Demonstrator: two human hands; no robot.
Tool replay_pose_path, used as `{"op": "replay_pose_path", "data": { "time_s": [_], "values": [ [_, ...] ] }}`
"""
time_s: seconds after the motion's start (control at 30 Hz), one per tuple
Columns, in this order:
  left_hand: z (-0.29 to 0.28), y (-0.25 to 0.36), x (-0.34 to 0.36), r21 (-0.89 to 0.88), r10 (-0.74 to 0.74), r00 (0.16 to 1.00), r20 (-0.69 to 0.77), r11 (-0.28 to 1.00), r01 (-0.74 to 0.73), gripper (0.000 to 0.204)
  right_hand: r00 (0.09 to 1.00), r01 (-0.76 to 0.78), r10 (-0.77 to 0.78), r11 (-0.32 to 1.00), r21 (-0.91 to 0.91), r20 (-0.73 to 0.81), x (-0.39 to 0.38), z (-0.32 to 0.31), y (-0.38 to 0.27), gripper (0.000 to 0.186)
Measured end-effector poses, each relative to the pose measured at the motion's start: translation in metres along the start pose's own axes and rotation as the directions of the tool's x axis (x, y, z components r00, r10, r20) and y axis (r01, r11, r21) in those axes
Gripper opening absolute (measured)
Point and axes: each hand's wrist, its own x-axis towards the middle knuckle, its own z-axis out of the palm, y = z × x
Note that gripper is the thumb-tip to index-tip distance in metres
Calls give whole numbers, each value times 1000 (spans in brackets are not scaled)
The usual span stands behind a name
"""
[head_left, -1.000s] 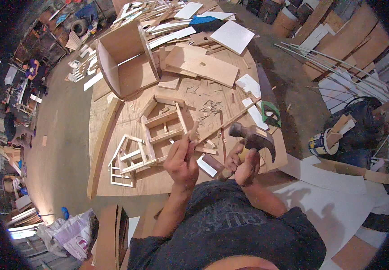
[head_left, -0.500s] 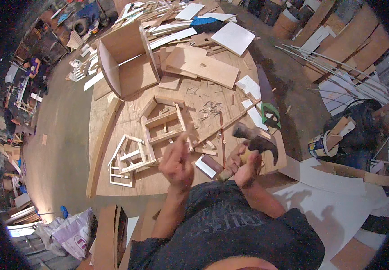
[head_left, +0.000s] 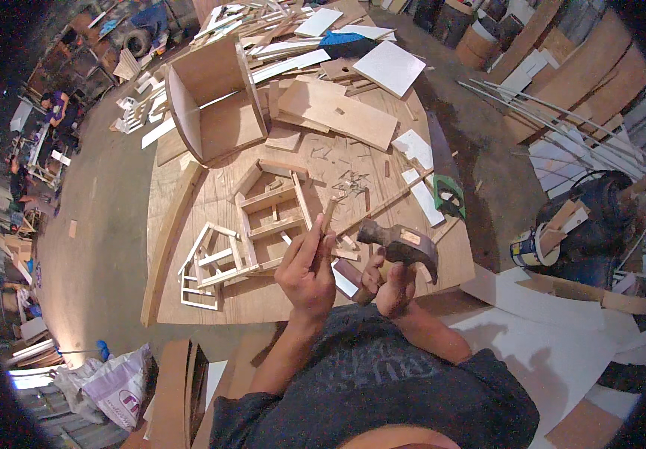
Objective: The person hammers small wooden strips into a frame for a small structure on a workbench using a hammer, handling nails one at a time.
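Note:
My right hand [head_left: 394, 290] grips a claw hammer [head_left: 405, 245] close below its head, over the near edge of the table. The head's face points left and the claw right. To its left, my left hand [head_left: 308, 275] is raised with its fingers pressed together around what looks like a thin wooden stick [head_left: 329, 212], its tip rising above the fingertips. Just beyond that hand lies a house-shaped wooden frame [head_left: 270, 213] with crosspieces. A smaller frame of narrow, partly white strips [head_left: 207, 266] adjoins it on the left. Loose nails [head_left: 350, 183] are scattered farther back.
An open plywood box [head_left: 222, 97] stands at the back left of the wooden table [head_left: 173, 299]. Boards and offcuts [head_left: 345, 112] pile up behind. A green-handled saw [head_left: 448, 196] lies by the right edge. A bucket of scraps [head_left: 536, 245] stands right; a person [head_left: 57, 111] is far left.
The hammer has moved a little left and up, its head now more level. My left hand has shifted slightly right, and its fingers now point up, with the stick showing.

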Motion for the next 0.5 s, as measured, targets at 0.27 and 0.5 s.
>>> {"op": "replay_pose_path", "data": {
  "time_s": [0.27, 0.5],
  "values": [
    [-12, 16, 1, -369, -311, 928, 203, 854, 367, 22, 964, 219, -117, 858, -465, 237, 11, 14, -17, 41],
    [-25, 21, 7, -443, -346, 913, 214, 799, 407, 20, 876, 472, -185, 514, -716, 446, 9, 32, -38, 27]
  ]
}}
